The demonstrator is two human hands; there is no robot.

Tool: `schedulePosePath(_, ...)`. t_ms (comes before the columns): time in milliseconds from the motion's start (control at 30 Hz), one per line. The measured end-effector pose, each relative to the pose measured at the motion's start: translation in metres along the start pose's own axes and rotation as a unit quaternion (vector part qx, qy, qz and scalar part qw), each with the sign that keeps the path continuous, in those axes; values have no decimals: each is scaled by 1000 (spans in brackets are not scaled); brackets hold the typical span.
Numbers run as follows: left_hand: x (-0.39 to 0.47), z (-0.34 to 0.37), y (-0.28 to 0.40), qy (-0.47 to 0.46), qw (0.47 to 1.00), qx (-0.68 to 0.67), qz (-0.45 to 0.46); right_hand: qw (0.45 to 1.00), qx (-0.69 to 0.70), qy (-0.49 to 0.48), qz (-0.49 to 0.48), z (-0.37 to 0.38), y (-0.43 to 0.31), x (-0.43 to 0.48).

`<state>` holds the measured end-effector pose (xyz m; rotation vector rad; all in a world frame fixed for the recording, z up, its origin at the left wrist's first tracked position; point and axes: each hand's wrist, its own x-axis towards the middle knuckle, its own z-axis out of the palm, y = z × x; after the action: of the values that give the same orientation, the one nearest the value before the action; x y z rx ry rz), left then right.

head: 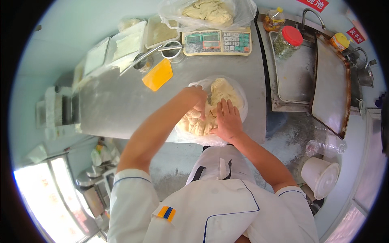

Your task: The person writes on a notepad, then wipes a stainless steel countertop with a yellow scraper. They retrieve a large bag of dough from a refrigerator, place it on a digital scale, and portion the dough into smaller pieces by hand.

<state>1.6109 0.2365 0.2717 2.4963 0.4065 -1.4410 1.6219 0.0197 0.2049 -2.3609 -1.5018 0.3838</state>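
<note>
A large mass of pale dough (224, 91) lies in a clear plastic bag (243, 104) near the front edge of the steel worktable (115, 106). My left hand (198, 98) is bent down over the dough's left side, its fingertips reaching into the surface. Whether those fingers grip any dough is hidden. My right hand (229, 121) rests palm down on the dough's right part, fingers stretched forward and thumb apart. The near left part of the dough is lumpy and folded, while the far part looks smoother.
Beyond the dough stand a digital scale (217, 42) bearing bagged dough (209, 13), a yellow dough scraper (158, 75), metal cups (172, 54) and white tubs (127, 41). At right are a red-lidded jar (287, 42) and a baking tray (331, 82) leaning by the sink. A white bucket (319, 177) is lower right.
</note>
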Motion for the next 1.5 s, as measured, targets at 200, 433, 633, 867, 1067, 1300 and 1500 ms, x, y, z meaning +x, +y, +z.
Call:
schedulePosePath(200, 13, 4, 29, -15, 997, 61, -53, 999, 2, -24, 30, 9, 4, 2)
schedulePosePath(433, -16, 71, -8, 146, 979, 124, 72, 997, 28, 47, 55, 17, 1, -3)
schedulePosePath(633, -54, 136, -54, 358, 917, 76, 155, 994, 28, 55, 85, 16, 1, -2)
schedulePosePath(867, -75, 191, -101, 432, 877, -92, 186, 990, 76, 58, 104, 13, 9, -4)
schedulePosePath(1067, -58, 230, -171, 442, 829, -313, 140, 995, 53, 37, 73, 8, 15, -8)
schedulePosePath(1300, -38, 286, -214, 414, 555, -718, 69, 998, 46, 6, 47, 7, 18, -5)
schedulePosePath(1500, -31, 318, -203, 386, 297, -873, 38, 998, 55, 0, 37, 5, 21, -3)
